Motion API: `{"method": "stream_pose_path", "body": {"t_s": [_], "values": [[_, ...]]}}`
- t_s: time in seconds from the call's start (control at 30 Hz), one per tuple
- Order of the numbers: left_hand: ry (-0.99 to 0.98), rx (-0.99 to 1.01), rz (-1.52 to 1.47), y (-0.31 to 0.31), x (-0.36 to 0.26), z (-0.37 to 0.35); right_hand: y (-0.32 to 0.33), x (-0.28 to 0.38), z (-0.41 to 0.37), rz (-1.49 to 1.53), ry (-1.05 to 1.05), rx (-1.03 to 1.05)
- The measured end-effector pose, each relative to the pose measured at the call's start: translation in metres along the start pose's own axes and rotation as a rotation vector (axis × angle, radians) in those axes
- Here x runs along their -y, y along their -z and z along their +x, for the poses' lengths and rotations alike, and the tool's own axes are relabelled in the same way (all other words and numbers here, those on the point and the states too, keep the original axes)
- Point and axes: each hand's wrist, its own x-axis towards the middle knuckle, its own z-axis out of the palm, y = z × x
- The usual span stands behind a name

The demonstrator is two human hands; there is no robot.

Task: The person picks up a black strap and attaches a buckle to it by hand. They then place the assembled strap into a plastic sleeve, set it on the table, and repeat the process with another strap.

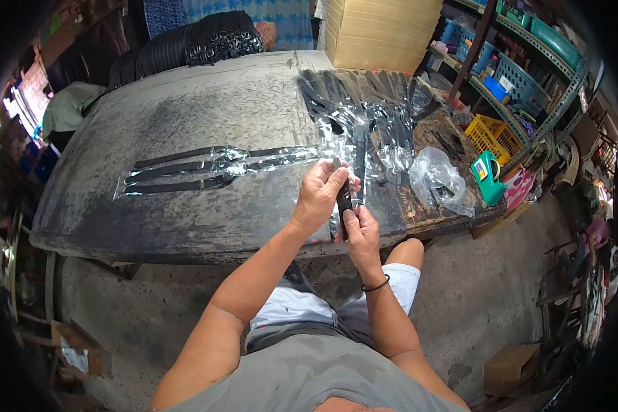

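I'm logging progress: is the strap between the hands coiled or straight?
Straight: the visible part of the black strap runs uncurled from left hand to right hand.

On table [165, 123]: wrapped straps [185, 166], left of centre; strap bundle [220, 38], rear left; carton [384, 34], rear, right of the bundle; packet pile [391, 123], right of centre, before the carton. Plastic bag [436, 182] before the pile; tape dispenser [486, 177] to its right; shelving [534, 45] beyond, rear right. One strap [345, 200] between left hand [318, 192] and right hand [362, 230], at the table's near side.
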Motion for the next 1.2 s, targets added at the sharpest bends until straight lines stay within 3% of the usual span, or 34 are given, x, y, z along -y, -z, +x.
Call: {"method": "stream_pose_path", "body": {"t_s": [0.33,0.4,0.47,0.53,0.6,0.67,0.73,0.87,0.93,1.03,1.2], "values": [[0.179,0.001,0.300,-0.005,0.007,-0.030,-0.006,-0.003,0.002,0.102,0.022,-0.022],[0.113,-0.020,0.357,0.000,0.025,-0.032,-0.005,-0.010,0.005,0.000,0.084,-0.083],[-0.196,-0.052,0.535,0.005,0.040,-0.031,-0.004,-0.010,0.002,0.011,0.057,-0.079],[-0.143,-0.014,0.531,0.012,0.044,-0.033,0.000,-0.010,0.000,0.022,0.030,-0.074],[-0.089,0.032,0.529,0.017,0.038,-0.033,0.015,-0.010,0.000,-0.057,0.081,0.062],[-0.186,0.143,0.637,0.016,0.030,-0.033,0.042,0.010,0.012,-0.092,0.116,0.064],[-0.113,0.149,0.588,0.007,0.024,-0.036,0.062,0.026,0.030,-0.080,0.192,0.003],[-0.186,0.297,0.693,-0.003,0.027,-0.040,0.062,0.074,0.049,-0.202,0.157,0.048],[-0.227,0.360,0.797,-0.007,0.027,-0.042,0.062,0.088,0.053,-0.479,0.093,0.311],[-0.064,0.376,0.739,-0.009,0.023,-0.043,0.060,0.096,0.049,-0.394,0.123,0.241],[0.011,0.404,0.748,0.001,0.020,-0.048,0.060,0.101,0.050,-0.358,0.240,0.075]]}}
